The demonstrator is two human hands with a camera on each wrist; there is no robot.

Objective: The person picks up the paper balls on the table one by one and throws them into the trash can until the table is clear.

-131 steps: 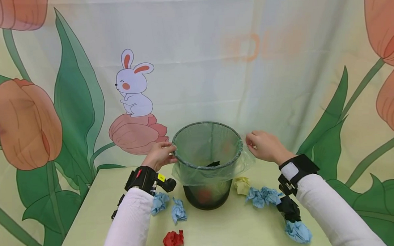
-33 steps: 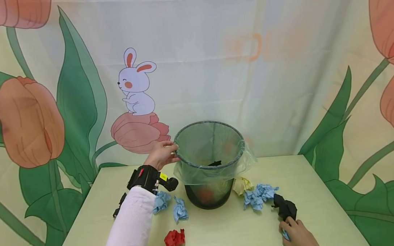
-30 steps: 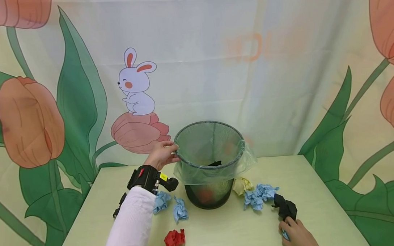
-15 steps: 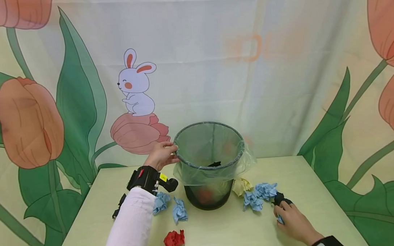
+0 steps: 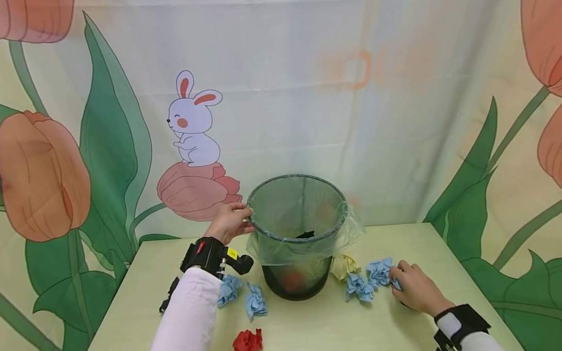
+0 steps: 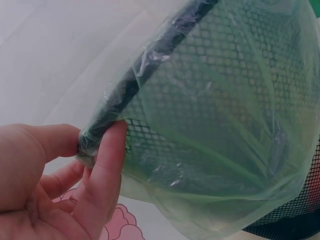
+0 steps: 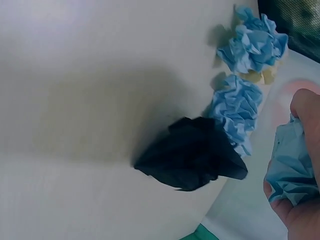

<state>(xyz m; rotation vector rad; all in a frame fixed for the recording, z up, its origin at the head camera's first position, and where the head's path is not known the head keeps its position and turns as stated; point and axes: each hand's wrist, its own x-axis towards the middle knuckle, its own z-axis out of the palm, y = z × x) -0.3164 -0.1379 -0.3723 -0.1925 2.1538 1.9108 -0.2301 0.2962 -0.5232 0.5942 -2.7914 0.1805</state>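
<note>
My left hand [image 5: 228, 224] pinches the rim of the black mesh wastebasket [image 5: 294, 281], with the thumb and a finger on either side of the bag-covered edge [image 6: 117, 97]. A thin green plastic liner [image 5: 283, 253] is folded over that rim. My right hand [image 5: 416, 287] grips a crumpled blue paper ball [image 7: 290, 162] to the right of the basket. Close by it in the right wrist view is a crumpled black paper ball [image 7: 192, 155], mostly hidden under the hand in the head view. Two more blue paper balls [image 5: 359, 287] lie left of this hand.
A yellow paper ball [image 5: 343, 266] lies against the basket's right side. Blue balls [image 5: 255, 301] and a red one [image 5: 247, 345] are on the table [image 5: 323, 334] left and in front. Something black [image 5: 305, 235] shows inside the basket. A printed cloth [image 5: 283, 93] hangs behind.
My right hand left the basket's right rim, took the blue paper ball at the front right, and moved back toward the other blue balls. The left hand stays at the rim.
</note>
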